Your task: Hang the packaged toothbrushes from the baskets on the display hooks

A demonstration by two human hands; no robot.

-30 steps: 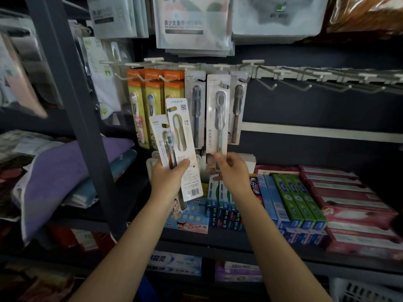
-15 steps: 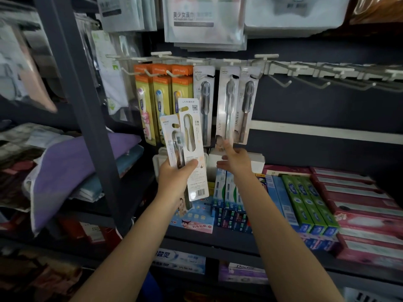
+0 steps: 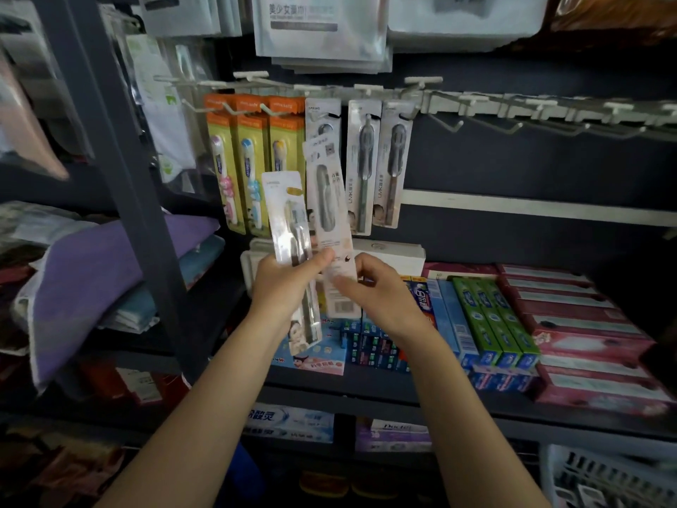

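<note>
My left hand [image 3: 284, 287] grips a clear-fronted packaged toothbrush [image 3: 287, 218] by its middle, upright and leaning slightly left. Just to its right, my right hand [image 3: 381, 293] pinches the lower part of a second white toothbrush pack [image 3: 327, 199]; my left thumb also lies against that pack. Both packs are held in front of the display hooks [image 3: 454, 122]. On the left hooks hang three orange-and-yellow toothbrush packs [image 3: 252, 166] and three white packs [image 3: 361, 166]. The hooks further right are bare.
Toothpaste boxes [image 3: 487, 317] and red boxes [image 3: 586, 324] fill the shelf below the hooks. A dark upright post [image 3: 121, 177] stands at the left, with folded purple cloth [image 3: 95, 273] beside it. A white basket [image 3: 604, 478] shows at the bottom right.
My right hand has let go of the white pack hanging on its hook and come down and left to take hold of the second pack that my left hand was holding.
</note>
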